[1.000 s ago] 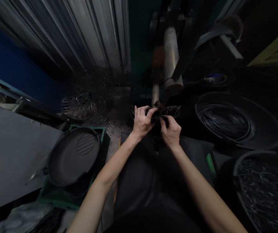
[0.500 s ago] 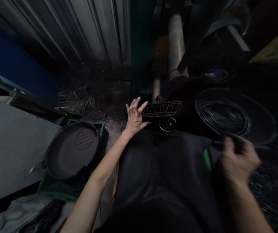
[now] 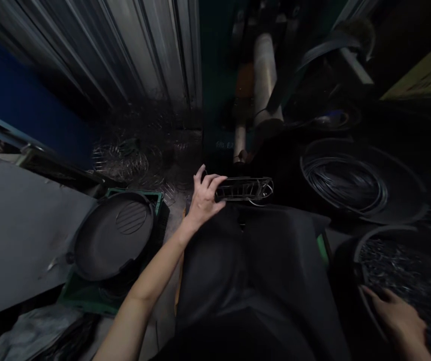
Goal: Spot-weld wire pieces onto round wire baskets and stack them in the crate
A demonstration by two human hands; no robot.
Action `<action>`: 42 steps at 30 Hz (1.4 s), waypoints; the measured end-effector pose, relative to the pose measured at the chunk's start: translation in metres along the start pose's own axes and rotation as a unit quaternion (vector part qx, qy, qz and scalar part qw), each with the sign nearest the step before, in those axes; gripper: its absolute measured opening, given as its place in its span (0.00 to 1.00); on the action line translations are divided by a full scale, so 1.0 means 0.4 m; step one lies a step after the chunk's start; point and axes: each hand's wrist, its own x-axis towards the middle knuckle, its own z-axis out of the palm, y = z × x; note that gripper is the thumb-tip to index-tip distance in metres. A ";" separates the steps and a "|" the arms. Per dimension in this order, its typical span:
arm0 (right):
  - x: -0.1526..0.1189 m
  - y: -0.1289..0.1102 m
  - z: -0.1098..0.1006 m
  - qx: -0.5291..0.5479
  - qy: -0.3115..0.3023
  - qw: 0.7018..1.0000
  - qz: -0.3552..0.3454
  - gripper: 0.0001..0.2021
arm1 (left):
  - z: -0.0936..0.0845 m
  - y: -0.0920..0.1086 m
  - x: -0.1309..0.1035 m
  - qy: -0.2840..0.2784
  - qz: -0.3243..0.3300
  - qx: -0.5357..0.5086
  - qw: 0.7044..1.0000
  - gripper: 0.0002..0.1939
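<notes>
My left hand has its fingers and thumb closed around the left end of a round wire rack, seen nearly edge-on in front of the machine. Low at the right, my right hand reaches over the rim of a dark tub of small shiny wire pieces. Its visible fingers are apart, somewhat blurred, and nothing shows in them. Part of a bright ring peeks out under the rack, above the dark apron on my lap.
A machine with a thick metal cylinder and a thinner rod stands ahead. Coiled wire fills a basin at the right. On the left, a dark round pan holding a wire grate rests on a green crate. Wire racks lie piled behind.
My left hand has closed on the wire rack, which has come away from the machine's rod and lower, toward me. My right hand has moved down and right to the tub of wire pieces.
</notes>
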 end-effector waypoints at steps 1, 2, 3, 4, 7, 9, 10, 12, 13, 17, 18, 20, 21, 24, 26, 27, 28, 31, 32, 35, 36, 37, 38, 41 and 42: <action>0.009 0.003 -0.009 0.021 -0.003 0.998 0.059 0.18 | 0.000 0.025 -0.009 -0.028 -0.009 0.007 1.000 0.32; 0.016 0.008 -0.016 0.045 -0.005 0.992 0.116 0.24 | 0.004 0.050 -0.014 -0.057 -0.017 0.015 0.998 0.32; 0.021 0.013 -0.020 0.073 0.005 0.986 0.153 0.28 | 0.012 0.075 -0.017 -0.082 -0.024 0.022 0.996 0.32; 0.022 0.015 -0.023 0.103 0.032 0.981 0.163 0.31 | 0.022 0.096 -0.017 -0.101 -0.027 0.031 0.994 0.32; 0.004 -0.001 -0.032 0.178 0.122 0.964 0.153 0.31 | 0.059 0.142 -0.013 -0.121 -0.027 0.063 0.990 0.33; -0.026 -0.037 -0.051 0.215 0.158 0.954 0.136 0.29 | 0.078 0.153 -0.010 -0.126 -0.018 0.082 0.989 0.34; -0.047 -0.062 -0.065 0.234 0.169 0.950 0.118 0.27 | 0.084 0.154 -0.009 -0.134 -0.011 0.086 0.987 0.35; -0.097 -0.122 -0.101 0.286 0.174 0.940 0.071 0.22 | 0.085 0.146 -0.006 -0.156 0.002 0.081 0.984 0.36; -0.124 -0.155 -0.121 0.321 0.168 0.931 0.044 0.20 | 0.081 0.139 -0.004 -0.171 0.009 0.071 0.983 0.37; -0.236 -0.290 -0.191 0.474 0.047 0.879 -0.022 0.18 | 0.056 0.111 0.008 -0.214 0.050 0.040 0.975 0.39; -0.261 -0.324 -0.200 0.500 0.001 0.865 -0.031 0.19 | 0.052 0.108 0.011 -0.216 0.060 0.045 0.973 0.38; -0.304 -0.394 -0.206 0.535 -0.090 0.838 -0.058 0.20 | 0.054 0.107 0.013 -0.207 0.060 0.062 0.975 0.36; -0.321 -0.429 -0.203 0.548 -0.129 0.823 -0.078 0.21 | 0.058 0.108 0.012 -0.198 0.050 0.069 0.977 0.34; -0.353 -0.531 -0.174 0.574 -0.217 0.777 -0.138 0.21 | 0.076 0.108 0.006 -0.169 0.014 0.078 0.983 0.31; -0.358 -0.589 -0.146 0.578 -0.259 0.756 -0.162 0.19 | 0.084 0.101 0.002 -0.163 0.014 0.080 0.983 0.32; -0.357 -0.612 -0.132 0.577 -0.272 0.752 -0.170 0.19 | 0.085 0.097 0.001 -0.162 0.022 0.082 0.983 0.32; -0.354 -0.632 -0.120 0.572 -0.277 0.752 -0.176 0.18 | 0.085 0.092 0.001 -0.161 0.031 0.085 0.983 0.33; -0.345 -0.673 -0.097 0.535 -0.241 0.786 -0.196 0.15 | 0.075 0.083 0.003 -0.145 0.054 0.097 0.983 0.33; -0.344 -0.682 -0.096 0.515 -0.212 0.805 -0.205 0.15 | 0.070 0.083 0.004 -0.139 0.059 0.099 0.984 0.33; -0.354 -0.703 -0.104 0.461 -0.101 0.848 -0.240 0.15 | 0.056 0.091 0.011 -0.115 0.063 0.106 0.986 0.31; -0.360 -0.710 -0.108 0.451 -0.066 0.852 -0.255 0.15 | 0.052 0.095 0.014 -0.105 0.060 0.109 0.987 0.31; -0.366 -0.717 -0.110 0.447 -0.034 0.852 -0.271 0.15 | 0.047 0.099 0.019 -0.096 0.056 0.112 0.987 0.30; -0.372 -0.724 -0.111 0.448 -0.008 0.846 -0.287 0.15 | 0.043 0.102 0.023 -0.088 0.051 0.115 0.988 0.29; -0.383 -0.746 -0.109 0.455 0.051 0.826 -0.327 0.15 | 0.032 0.106 0.038 -0.065 0.039 0.113 0.991 0.27; -0.384 -0.754 -0.108 0.455 0.066 0.821 -0.337 0.15 | 0.029 0.105 0.043 -0.058 0.037 0.111 0.991 0.26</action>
